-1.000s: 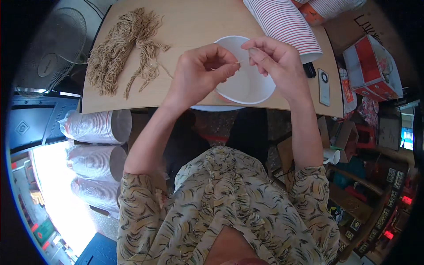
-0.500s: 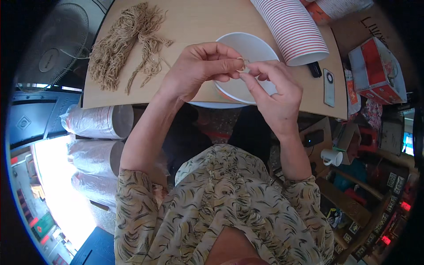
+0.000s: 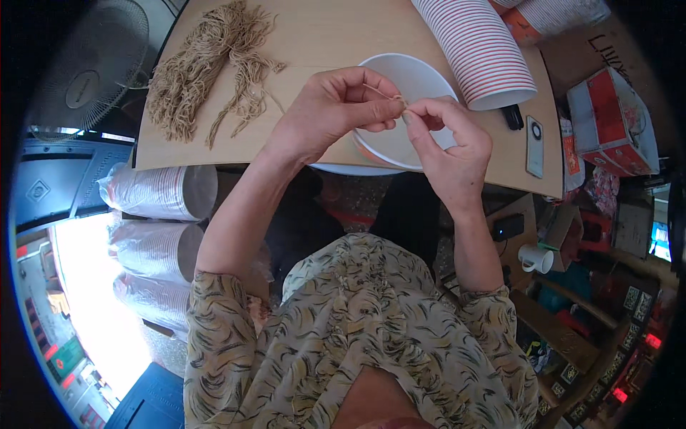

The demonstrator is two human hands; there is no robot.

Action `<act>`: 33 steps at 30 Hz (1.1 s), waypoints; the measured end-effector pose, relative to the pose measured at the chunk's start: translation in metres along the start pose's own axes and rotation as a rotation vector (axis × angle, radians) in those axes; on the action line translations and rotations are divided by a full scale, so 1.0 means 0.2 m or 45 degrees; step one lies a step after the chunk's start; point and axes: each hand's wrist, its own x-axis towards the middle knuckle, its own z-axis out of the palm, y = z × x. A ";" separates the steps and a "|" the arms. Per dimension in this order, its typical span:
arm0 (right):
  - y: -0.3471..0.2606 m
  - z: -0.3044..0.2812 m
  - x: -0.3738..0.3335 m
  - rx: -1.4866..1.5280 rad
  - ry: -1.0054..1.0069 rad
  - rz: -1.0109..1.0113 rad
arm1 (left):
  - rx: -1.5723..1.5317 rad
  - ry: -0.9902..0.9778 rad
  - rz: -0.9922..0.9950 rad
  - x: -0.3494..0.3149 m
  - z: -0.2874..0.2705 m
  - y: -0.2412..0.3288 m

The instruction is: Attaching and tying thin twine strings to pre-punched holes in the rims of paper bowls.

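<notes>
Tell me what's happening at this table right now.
A person pinches a short piece of tan twine between the left hand and the right hand, just above a white paper bowl at the edge of a wooden table. A loose bundle of the same twine lies to the left, and a long stack of red-striped paper cups lies to the right.

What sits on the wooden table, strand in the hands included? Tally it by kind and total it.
On the table:
twine heap: 1
twine strand, pinched between left hand and right hand: 1
white bowl: 1 (a second white rim below it is unclear, not counted)
striped cup stack: 1
phone: 1
Total: 5
</notes>
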 end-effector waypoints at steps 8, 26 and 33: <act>0.01 0.01 0.01 -0.017 -0.013 0.022 | -0.001 0.017 0.000 0.00 -0.01 -0.01; 0.03 -0.01 0.02 0.334 -0.077 0.454 | 0.202 0.157 0.140 -0.04 0.08 -0.01; 0.04 -0.03 0.04 0.500 -0.103 0.650 | 0.279 0.184 0.190 -0.04 0.10 -0.04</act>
